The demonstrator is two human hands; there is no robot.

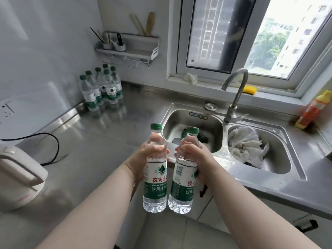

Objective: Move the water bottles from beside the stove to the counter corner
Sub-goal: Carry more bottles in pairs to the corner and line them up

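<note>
A: Kitchen, steel counter [100, 141] along tiled wall, turning under window [233, 33]. Water bottles: where?

B: Two held up in the air, just off counter's front edge, near sink [225, 141]. Gripping L bottle [155, 177] w/ left hand [139, 160], fingers curled round upper body just below the shoulder. Same w/ right hand [199, 153] on R bottle [182, 177], fingers wrapped round clear part above the label. Both upright, green caps on, labels facing cam. Bases just beside each other; can't tell if touching.

A: And the others?

B: Standing at counter's back corner, tight vs. the wall: bottle cluster [102, 88], six green caps, packed close, all upright. Right below wall rack [129, 49] w/ utensils stuck in cups.

A: Anything else on counter?

B: White kettle [19, 177] at left edge, black cord [53, 146] looping on the steel beside it. Orange bottle [312, 110] w/ yellow cap at right end, by the sill. Yellow sponge [249, 88] on sill, behind curved tap [235, 90].

A: Sink?

B: Crumpled white bag [246, 146] filling right basin. Dark bits in left basin, partly hidden behind R bottle, too blurred to ID.
</note>
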